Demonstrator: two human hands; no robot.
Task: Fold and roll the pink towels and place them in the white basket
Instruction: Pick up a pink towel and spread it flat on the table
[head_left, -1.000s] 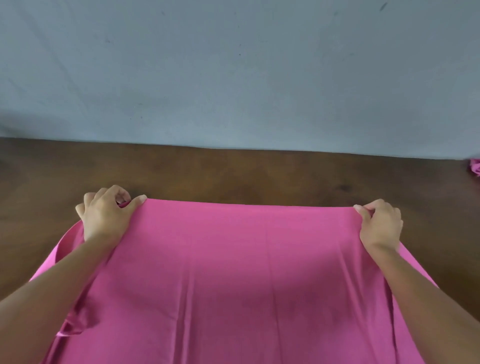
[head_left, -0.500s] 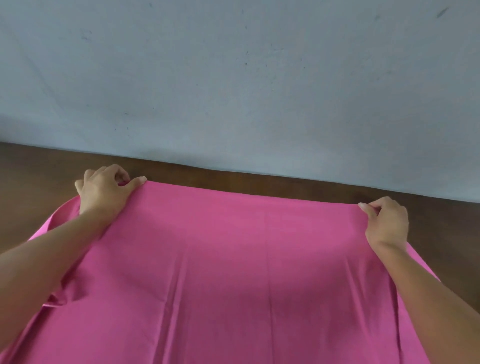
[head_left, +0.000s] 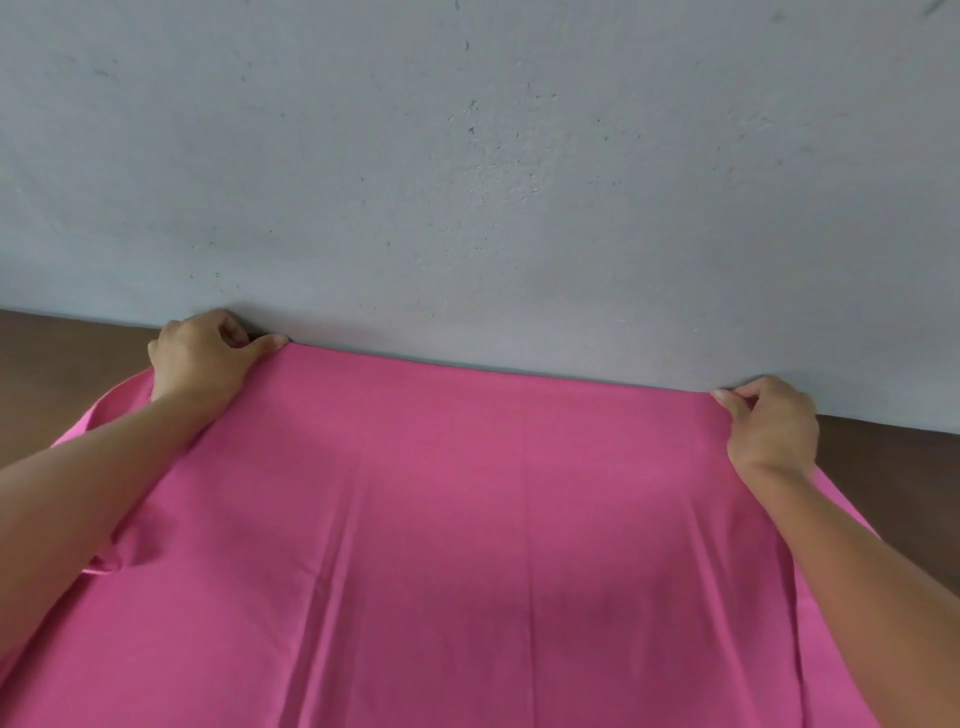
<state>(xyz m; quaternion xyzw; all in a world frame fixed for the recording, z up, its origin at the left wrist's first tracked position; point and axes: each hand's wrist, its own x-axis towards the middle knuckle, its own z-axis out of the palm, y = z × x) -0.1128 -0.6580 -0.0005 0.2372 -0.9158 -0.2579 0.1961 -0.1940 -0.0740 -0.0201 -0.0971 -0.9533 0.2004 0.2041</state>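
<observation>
A pink towel is stretching flat over the brown desk toward the grey wall. The left grip and right grip are each pinching a far corner. Folding is seemingly just beginning; rolling and basketing are remaining, with no basket showing.

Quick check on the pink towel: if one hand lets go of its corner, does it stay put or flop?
Probably floppy: the pink towel shows long creases between the left hand and right hand pinching its far corners. Likely thin and light: its left edge curls loosely. A released corner would probably slump onto the table.
</observation>
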